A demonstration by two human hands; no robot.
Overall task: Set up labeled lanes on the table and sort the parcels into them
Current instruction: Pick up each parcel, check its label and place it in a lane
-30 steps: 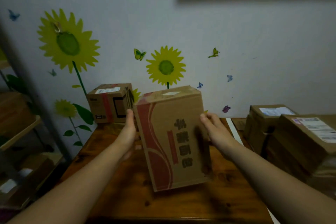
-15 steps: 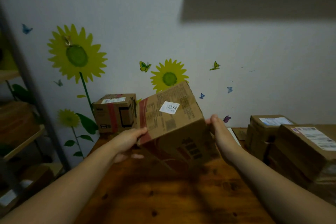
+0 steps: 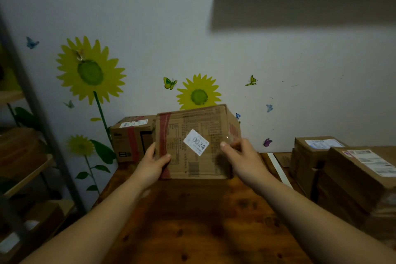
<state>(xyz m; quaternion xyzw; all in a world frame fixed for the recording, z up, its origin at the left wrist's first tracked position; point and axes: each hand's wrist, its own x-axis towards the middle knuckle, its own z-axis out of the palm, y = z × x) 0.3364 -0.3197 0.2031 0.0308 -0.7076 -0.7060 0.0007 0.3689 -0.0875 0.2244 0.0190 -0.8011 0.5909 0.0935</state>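
A brown cardboard parcel (image 3: 194, 126) with red stripes and a white sticker reading 0024 is held over the far part of the wooden table (image 3: 203, 221). My left hand (image 3: 151, 167) grips its left edge with the thumb on the near face. My right hand (image 3: 242, 156) holds its right side, thumb on the face and fingers round the edge. Just behind it to the left, a smaller cardboard box (image 3: 130, 135) with a white label stands against the wall.
Several labelled cardboard parcels (image 3: 355, 176) are stacked on the table's right side. A white strip (image 3: 278, 169) lies on the table beside them. A shelf unit (image 3: 23, 167) with a metal post stands to the left. The wall carries sunflower and butterfly stickers.
The parcel was turned in both hands from its red-patterned face to the printed face with the 0024 sticker, and moved farther back toward the wall next to the smaller box.
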